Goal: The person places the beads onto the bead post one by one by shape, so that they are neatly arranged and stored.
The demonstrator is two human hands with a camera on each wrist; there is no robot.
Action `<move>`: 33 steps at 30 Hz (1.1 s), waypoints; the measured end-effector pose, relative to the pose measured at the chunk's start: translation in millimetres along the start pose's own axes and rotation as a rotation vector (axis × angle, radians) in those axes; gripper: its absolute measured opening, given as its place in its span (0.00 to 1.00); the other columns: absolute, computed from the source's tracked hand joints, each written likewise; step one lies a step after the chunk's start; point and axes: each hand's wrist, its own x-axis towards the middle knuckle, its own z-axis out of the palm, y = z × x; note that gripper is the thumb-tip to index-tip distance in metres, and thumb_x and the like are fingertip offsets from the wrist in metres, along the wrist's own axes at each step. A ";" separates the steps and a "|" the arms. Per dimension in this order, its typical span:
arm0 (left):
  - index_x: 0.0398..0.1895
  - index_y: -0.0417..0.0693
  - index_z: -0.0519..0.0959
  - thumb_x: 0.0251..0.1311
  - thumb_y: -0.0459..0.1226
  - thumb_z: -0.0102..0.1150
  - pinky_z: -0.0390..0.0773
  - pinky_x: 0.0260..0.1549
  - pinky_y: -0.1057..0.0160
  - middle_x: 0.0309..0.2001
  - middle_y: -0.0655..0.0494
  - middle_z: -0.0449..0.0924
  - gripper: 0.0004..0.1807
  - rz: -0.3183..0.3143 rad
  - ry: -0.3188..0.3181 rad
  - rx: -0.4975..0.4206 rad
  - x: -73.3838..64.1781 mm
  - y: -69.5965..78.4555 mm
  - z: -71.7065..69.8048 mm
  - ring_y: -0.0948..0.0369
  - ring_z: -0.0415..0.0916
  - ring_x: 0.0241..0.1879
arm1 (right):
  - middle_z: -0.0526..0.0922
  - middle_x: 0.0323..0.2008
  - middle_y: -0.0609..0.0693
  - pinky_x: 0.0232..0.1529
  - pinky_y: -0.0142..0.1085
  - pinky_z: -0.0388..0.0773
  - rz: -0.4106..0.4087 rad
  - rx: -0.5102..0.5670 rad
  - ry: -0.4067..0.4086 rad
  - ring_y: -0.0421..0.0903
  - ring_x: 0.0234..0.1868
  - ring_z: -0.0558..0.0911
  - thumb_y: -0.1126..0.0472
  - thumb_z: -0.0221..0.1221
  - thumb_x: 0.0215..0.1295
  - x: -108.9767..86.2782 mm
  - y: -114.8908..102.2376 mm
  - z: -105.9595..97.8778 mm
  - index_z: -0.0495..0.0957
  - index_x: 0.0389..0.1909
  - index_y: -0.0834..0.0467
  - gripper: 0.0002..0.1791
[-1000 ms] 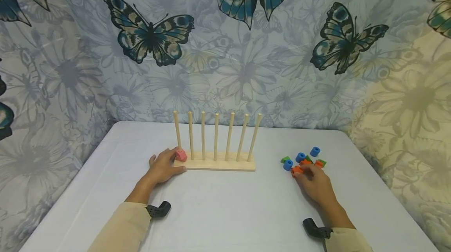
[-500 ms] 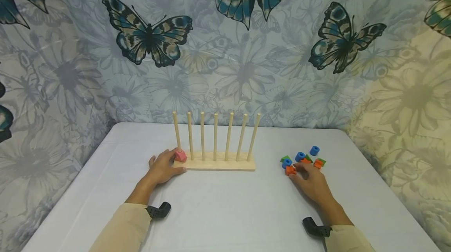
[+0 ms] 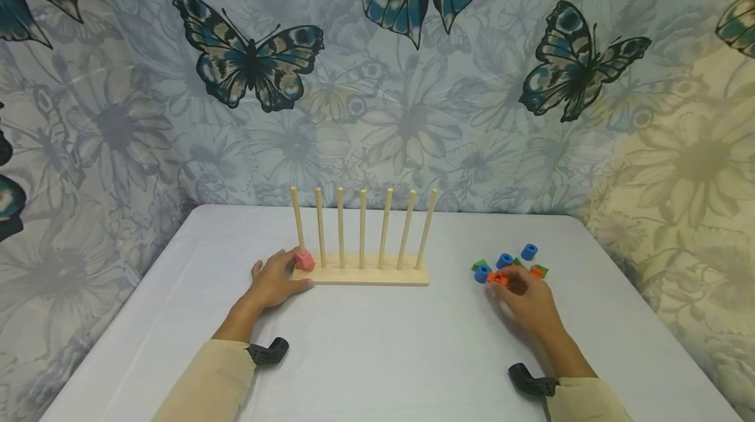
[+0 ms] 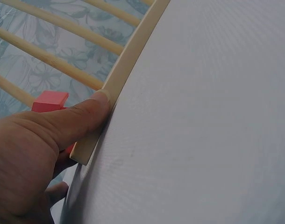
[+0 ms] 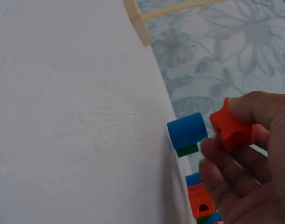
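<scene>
My left hand [image 3: 276,283] grips the left end of a wooden peg rack [image 3: 371,276], thumb along the front edge of its base, other fingers mostly hidden behind. At the foot of the leftmost peg sits a pink-red block [image 3: 304,261], close to those fingers. On the right, my right hand [image 3: 531,301] pinches an orange star-shaped bead [image 5: 232,126] between thumb and fingers. The right wrist view shows the star raised beside a blue cylinder bead [image 5: 187,130]; a green piece [image 5: 187,150] peeks out below the cylinder.
Blue beads [image 3: 529,251], green pieces [image 3: 480,265] and more orange ones [image 3: 537,271] lie loosely around the right hand on the white table [image 3: 377,356]. Several upright pegs [image 3: 362,229] rise from the rack. Behind the table hangs a butterfly-patterned cloth [image 3: 407,120].
The right hand's fingers have closed on the orange star bead and lifted it slightly, after it shifted left on the table. The left hand keeps its hold on the rack.
</scene>
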 end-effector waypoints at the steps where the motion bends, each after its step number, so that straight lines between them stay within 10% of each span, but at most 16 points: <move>1: 0.69 0.38 0.64 0.50 0.51 0.71 0.33 0.62 0.36 0.67 0.37 0.63 0.46 -0.001 0.000 0.000 -0.2 -0.4 0.1 0.41 0.51 0.69 | 0.83 0.39 0.56 0.39 0.28 0.77 -0.020 0.023 0.010 0.46 0.38 0.81 0.61 0.67 0.61 1.2 -2.2 -1.4 0.78 0.43 0.64 0.14; 8: 0.70 0.40 0.64 0.50 0.51 0.72 0.32 0.63 0.37 0.67 0.38 0.63 0.46 -0.008 -0.001 0.003 1.8 -0.8 1.3 0.42 0.51 0.70 | 0.83 0.41 0.58 0.40 0.21 0.75 -0.105 0.174 0.028 0.31 0.39 0.80 0.63 0.66 0.61 10.0 -32.9 -15.4 0.78 0.46 0.67 0.16; 17: 0.70 0.40 0.64 0.50 0.52 0.71 0.33 0.62 0.36 0.67 0.37 0.64 0.47 -0.019 -0.007 0.014 0.5 -0.1 0.0 0.42 0.51 0.70 | 0.84 0.40 0.56 0.26 0.27 0.77 -0.190 0.328 0.030 0.40 0.38 0.82 0.68 0.66 0.60 31.2 -95.8 -33.5 0.79 0.48 0.65 0.15; 22: 0.70 0.39 0.64 0.50 0.52 0.71 0.33 0.62 0.36 0.67 0.38 0.64 0.47 -0.012 -0.006 0.009 0.1 -0.7 -0.2 0.42 0.51 0.70 | 0.84 0.41 0.54 0.42 0.28 0.78 -0.225 0.398 0.011 0.41 0.42 0.82 0.66 0.64 0.62 42.2 -126.8 -38.2 0.77 0.49 0.67 0.15; 33: 0.70 0.39 0.63 0.50 0.52 0.71 0.32 0.62 0.36 0.67 0.37 0.63 0.48 -0.010 -0.012 0.000 -0.1 -0.5 -0.8 0.42 0.50 0.70 | 0.83 0.42 0.56 0.45 0.33 0.78 -0.345 0.535 -0.027 0.46 0.41 0.83 0.69 0.62 0.63 66.8 -178.1 -32.6 0.76 0.51 0.69 0.16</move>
